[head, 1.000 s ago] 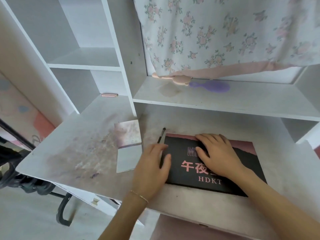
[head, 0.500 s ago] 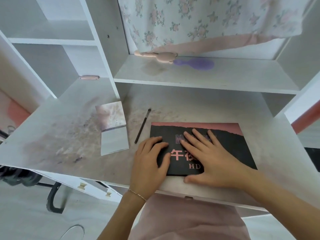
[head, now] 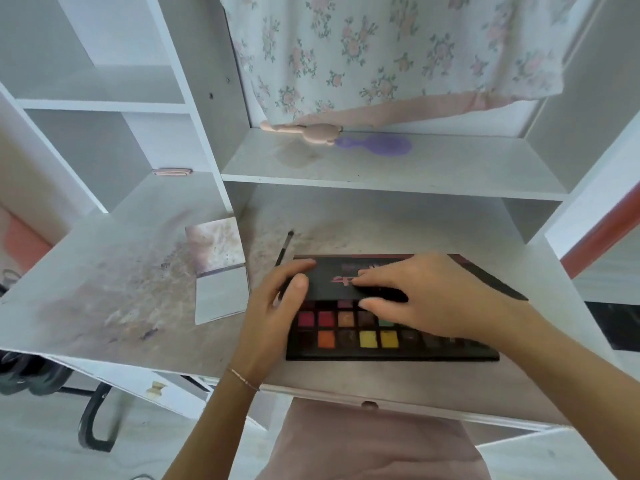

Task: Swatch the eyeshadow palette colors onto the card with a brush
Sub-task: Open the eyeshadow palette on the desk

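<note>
- White shelving frames a smudged desk, where the eyeshadow palette lies near the front edge with its lid part-raised, rows of red, orange, yellow and green pans showing beneath.
- Left hand grips the lid's left end, thumb under the edge and fingers curled over the top.
- Right hand pinches the lid's front edge further along, fingers on top and thumb below.
- Step in hand, as I judge it: swinging the lid fully open. Best to lift evenly from both ends so the hinge does not twist, and to keep the base flat on the desk so no pan powder shakes loose.
- Brush lies just behind the palette's left corner, partly hidden by the left hand; tip the lid back gently so it does not knock the brush away.
- Card sits just left of the palette, its upper half already stained; the lower half looks free for swatches.
</note>
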Action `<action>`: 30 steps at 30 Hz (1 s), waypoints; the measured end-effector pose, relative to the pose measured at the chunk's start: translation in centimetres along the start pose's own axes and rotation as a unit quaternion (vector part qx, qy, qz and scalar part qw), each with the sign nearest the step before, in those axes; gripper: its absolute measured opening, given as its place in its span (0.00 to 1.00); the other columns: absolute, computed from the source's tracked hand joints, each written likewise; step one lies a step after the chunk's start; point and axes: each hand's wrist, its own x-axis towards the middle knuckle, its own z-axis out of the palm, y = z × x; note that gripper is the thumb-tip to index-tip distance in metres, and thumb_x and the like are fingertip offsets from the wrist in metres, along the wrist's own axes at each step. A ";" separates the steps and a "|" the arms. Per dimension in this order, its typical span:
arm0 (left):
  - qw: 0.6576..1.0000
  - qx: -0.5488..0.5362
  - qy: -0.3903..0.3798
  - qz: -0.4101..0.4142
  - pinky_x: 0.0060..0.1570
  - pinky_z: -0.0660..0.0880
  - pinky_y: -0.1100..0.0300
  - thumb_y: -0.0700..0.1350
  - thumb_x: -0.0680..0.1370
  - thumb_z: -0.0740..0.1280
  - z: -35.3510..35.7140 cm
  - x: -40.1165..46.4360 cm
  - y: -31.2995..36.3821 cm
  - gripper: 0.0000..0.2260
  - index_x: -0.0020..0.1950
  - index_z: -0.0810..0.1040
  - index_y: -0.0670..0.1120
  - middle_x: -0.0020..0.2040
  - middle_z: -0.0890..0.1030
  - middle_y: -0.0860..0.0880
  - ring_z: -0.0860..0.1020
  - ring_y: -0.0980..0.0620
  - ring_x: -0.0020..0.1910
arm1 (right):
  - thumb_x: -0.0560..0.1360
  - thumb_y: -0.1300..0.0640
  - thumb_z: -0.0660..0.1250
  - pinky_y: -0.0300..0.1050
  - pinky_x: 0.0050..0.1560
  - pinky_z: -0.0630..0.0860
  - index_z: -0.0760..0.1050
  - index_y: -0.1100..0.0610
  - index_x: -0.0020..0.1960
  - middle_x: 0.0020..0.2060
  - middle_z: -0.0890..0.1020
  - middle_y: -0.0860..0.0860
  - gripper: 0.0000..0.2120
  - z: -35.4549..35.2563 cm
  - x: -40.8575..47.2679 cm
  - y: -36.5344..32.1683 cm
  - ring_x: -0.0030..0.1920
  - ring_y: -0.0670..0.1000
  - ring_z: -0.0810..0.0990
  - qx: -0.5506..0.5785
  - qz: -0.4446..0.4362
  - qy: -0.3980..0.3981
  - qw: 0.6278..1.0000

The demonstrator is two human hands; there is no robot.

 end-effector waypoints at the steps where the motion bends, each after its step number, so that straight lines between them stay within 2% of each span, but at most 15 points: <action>1: 1.000 -0.014 -0.001 0.011 0.50 0.69 0.74 0.60 0.70 0.58 -0.3 0.4 0.2 0.17 0.54 0.76 0.55 0.55 0.78 0.57 0.73 0.64 0.55 | 0.74 0.39 0.54 0.36 0.42 0.72 0.71 0.42 0.63 0.55 0.80 0.41 0.20 -0.8 0.3 0.1 0.43 0.39 0.78 0.003 0.011 0.020 1.000; 3: 1.000 0.001 0.013 0.024 0.51 0.69 0.74 0.56 0.72 0.62 -0.4 1.5 0.3 0.13 0.55 0.75 0.55 0.55 0.78 0.57 0.74 0.63 0.55 | 0.74 0.38 0.52 0.40 0.43 0.72 0.75 0.41 0.59 0.49 0.83 0.41 0.20 -1.9 1.2 0.4 0.45 0.43 0.79 0.001 0.042 0.078 0.996; 5: 0.998 0.014 0.049 0.028 0.48 0.69 0.76 0.47 0.77 0.62 -0.2 3.0 0.3 0.06 0.52 0.75 0.54 0.50 0.79 0.58 0.75 0.65 0.51 | 0.74 0.38 0.52 0.44 0.46 0.72 0.77 0.41 0.54 0.47 0.83 0.41 0.19 -2.4 2.3 0.8 0.47 0.45 0.79 0.002 0.077 0.138 0.987; 8: 0.994 0.020 0.098 0.040 0.42 0.69 0.76 0.41 0.79 0.58 0.2 5.3 0.9 0.08 0.45 0.75 0.50 0.39 0.78 0.57 0.74 0.65 0.39 | 0.74 0.39 0.56 0.44 0.43 0.71 0.79 0.44 0.47 0.42 0.83 0.42 0.15 -2.9 4.1 1.4 0.44 0.46 0.78 0.013 0.135 0.206 0.969; 10: 0.991 0.029 0.115 0.058 0.41 0.70 0.74 0.42 0.79 0.59 0.1 6.2 1.4 0.09 0.43 0.77 0.49 0.38 0.79 0.53 0.74 0.62 0.37 | 0.74 0.39 0.58 0.43 0.41 0.71 0.79 0.44 0.44 0.40 0.82 0.42 0.14 -3.3 4.6 1.7 0.42 0.47 0.77 0.026 0.153 0.231 0.960; 11: 0.989 0.039 0.119 0.072 0.41 0.71 0.73 0.42 0.79 0.59 0.0 6.2 1.5 0.09 0.43 0.77 0.51 0.38 0.80 0.53 0.75 0.62 0.38 | 0.74 0.39 0.58 0.43 0.41 0.71 0.79 0.44 0.43 0.40 0.82 0.42 0.14 -3.4 4.6 1.8 0.42 0.47 0.77 0.028 0.154 0.238 0.959; 14: 0.988 0.044 0.119 0.086 0.41 0.73 0.71 0.43 0.78 0.60 -0.1 5.2 1.6 0.10 0.44 0.77 0.57 0.38 0.80 0.58 0.77 0.62 0.40 | 0.73 0.40 0.59 0.43 0.43 0.71 0.80 0.42 0.43 0.43 0.83 0.41 0.13 -3.5 4.1 2.1 0.45 0.45 0.78 0.065 0.140 0.239 0.959; 17: 0.991 0.044 0.112 0.058 0.38 0.72 0.74 0.44 0.78 0.60 0.1 3.9 0.9 0.10 0.43 0.76 0.59 0.36 0.80 0.60 0.77 0.64 0.40 | 0.73 0.43 0.61 0.40 0.48 0.69 0.81 0.42 0.47 0.47 0.83 0.39 0.11 -2.5 3.9 2.4 0.50 0.43 0.78 0.116 0.128 0.227 0.959; 22: 0.992 0.058 0.106 -0.023 0.35 0.72 0.73 0.46 0.78 0.60 0.8 3.4 -0.6 0.11 0.39 0.76 0.60 0.36 0.79 0.59 0.76 0.63 0.38 | 0.77 0.48 0.59 0.44 0.57 0.62 0.76 0.47 0.58 0.54 0.79 0.45 0.13 0.3 4.0 3.4 0.56 0.46 0.73 0.050 0.113 0.164 0.979; 26: 0.988 0.072 0.095 -0.101 0.32 0.69 0.75 0.47 0.78 0.60 1.9 5.0 -2.2 0.11 0.38 0.78 0.51 0.35 0.80 0.54 0.76 0.57 0.36 | 0.77 0.51 0.59 0.47 0.67 0.53 0.69 0.49 0.66 0.64 0.72 0.48 0.17 2.0 3.5 3.3 0.65 0.47 0.65 0.023 0.118 0.154 0.981; 30: 0.984 0.117 0.090 -0.099 0.36 0.71 0.71 0.46 0.78 0.59 3.4 7.1 -2.8 0.11 0.41 0.79 0.48 0.37 0.80 0.52 0.77 0.58 0.38 | 0.77 0.49 0.57 0.54 0.70 0.48 0.66 0.47 0.68 0.68 0.68 0.48 0.20 3.7 2.2 2.6 0.70 0.48 0.60 -0.005 0.123 0.115 0.986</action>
